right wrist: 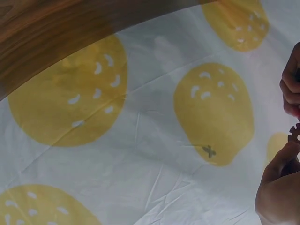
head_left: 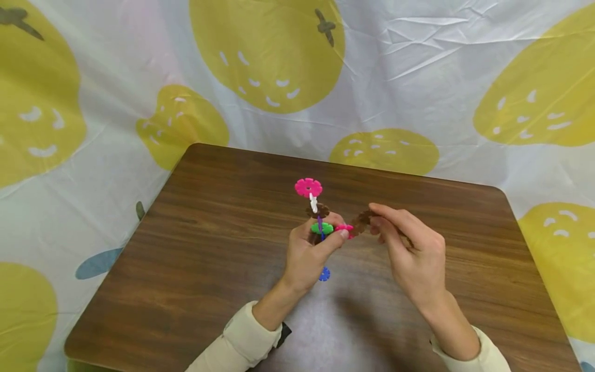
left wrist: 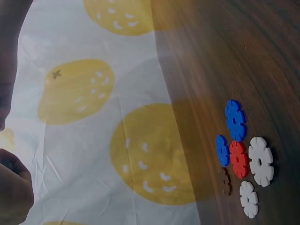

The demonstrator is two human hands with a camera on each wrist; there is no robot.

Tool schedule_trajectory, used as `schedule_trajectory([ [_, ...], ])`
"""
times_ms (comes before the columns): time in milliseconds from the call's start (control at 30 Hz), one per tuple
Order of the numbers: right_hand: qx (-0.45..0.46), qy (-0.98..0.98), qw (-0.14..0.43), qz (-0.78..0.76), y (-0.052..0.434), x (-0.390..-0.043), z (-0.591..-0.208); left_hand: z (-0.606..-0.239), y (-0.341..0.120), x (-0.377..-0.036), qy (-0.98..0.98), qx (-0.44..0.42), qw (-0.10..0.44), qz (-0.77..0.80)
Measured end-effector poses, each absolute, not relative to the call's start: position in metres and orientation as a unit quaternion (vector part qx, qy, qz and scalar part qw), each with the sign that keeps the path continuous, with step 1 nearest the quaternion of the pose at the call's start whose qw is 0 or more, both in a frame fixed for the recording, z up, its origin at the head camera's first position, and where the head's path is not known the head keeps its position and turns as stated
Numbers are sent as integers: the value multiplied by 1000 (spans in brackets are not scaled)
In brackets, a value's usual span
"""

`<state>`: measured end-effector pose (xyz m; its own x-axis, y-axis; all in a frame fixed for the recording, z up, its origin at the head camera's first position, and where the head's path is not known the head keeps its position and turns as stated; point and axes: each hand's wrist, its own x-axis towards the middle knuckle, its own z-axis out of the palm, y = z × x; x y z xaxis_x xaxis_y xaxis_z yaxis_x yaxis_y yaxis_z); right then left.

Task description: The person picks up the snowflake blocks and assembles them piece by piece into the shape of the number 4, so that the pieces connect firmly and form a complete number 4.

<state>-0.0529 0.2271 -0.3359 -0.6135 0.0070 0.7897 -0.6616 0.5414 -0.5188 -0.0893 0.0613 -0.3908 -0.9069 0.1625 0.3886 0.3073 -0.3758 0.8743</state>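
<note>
In the head view, my left hand [head_left: 309,253] grips a built-up figure of notched plastic discs. A pink disc [head_left: 308,187] tops it, above a white disc [head_left: 313,202], a brown disc [head_left: 321,211] and a green disc [head_left: 322,228]. Another pink disc [head_left: 343,228] sticks out by the left thumb. My right hand [head_left: 416,253] pinches brown notched pieces [head_left: 361,222] against that pink disc; whether they are joined cannot be told. Low on the figure's line shows a blue disc [head_left: 324,274]. In the right wrist view, a brown disc [right wrist: 294,135] appears between the hands at the edge.
Both hands are above a dark wooden table [head_left: 209,232]. Loose discs lie on it in the left wrist view: a red disc [left wrist: 238,159], a large white disc [left wrist: 261,162], a blue disc [left wrist: 235,120] and several others. A lemon-printed cloth [head_left: 395,77] hangs around the table.
</note>
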Motion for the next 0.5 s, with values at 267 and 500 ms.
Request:
schedule_trajectory([
  [267,204,-785,378,447,226,-54,-340,-393,62,-89,-542,-200,47,-815],
  [500,219,-787,368,445,223,-57,-336,-393,61,-89,-553,-203,43,-807],
])
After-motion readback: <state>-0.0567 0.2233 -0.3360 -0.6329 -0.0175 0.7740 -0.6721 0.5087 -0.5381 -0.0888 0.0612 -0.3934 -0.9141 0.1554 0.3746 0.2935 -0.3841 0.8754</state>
